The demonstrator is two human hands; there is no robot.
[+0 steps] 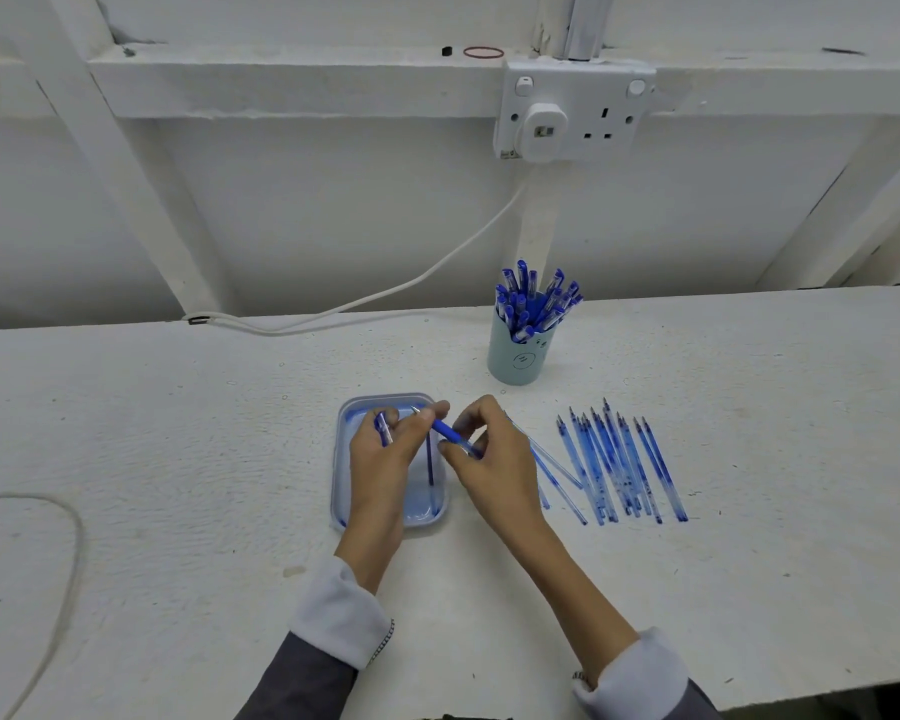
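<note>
A blue pen is held between both hands above a shallow blue tray. My left hand pinches the pen near its tip and also keeps a pen cap curled in its fingers. My right hand grips the pen's clear barrel. A dark blue refill lies in the tray. A row of several uncapped pens lies on the white table to the right. A light blue cup full of capped blue pens stands behind them.
A white cable runs from a wall socket down to the table's back edge. Another cable loops at the left. The table's front edge is near my right sleeve.
</note>
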